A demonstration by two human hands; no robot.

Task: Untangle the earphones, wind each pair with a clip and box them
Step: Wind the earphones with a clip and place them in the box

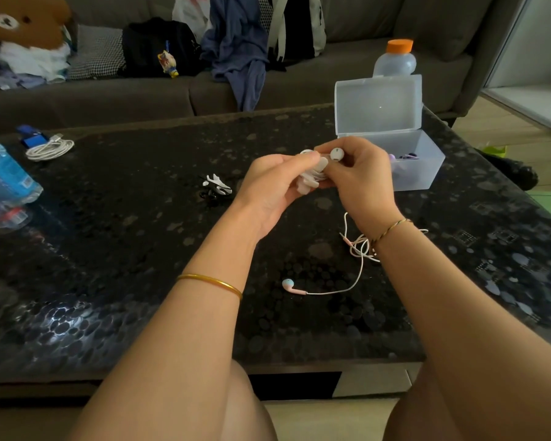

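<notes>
Dark and pebble-patterned, the tabletop is spreading out before us, and a grey sofa heaped with clothes and bags is running along behind its far edge. Above the middle of the tabletop we are holding a wound bundle of white earphones. Our left hand is curling its fingers round the bundle from the left. Our right hand is pinching it from the right, with one white earbud showing at the thumb.

Pink earphones are lying loose toward the near right, partly hidden under our right wrist. A clear box is standing at the far right corner with its lid raised and small dark and purple things inside. A white clip and a black clip are lying together just left of our left hand. A coiled white cable is resting near the far left corner.
</notes>
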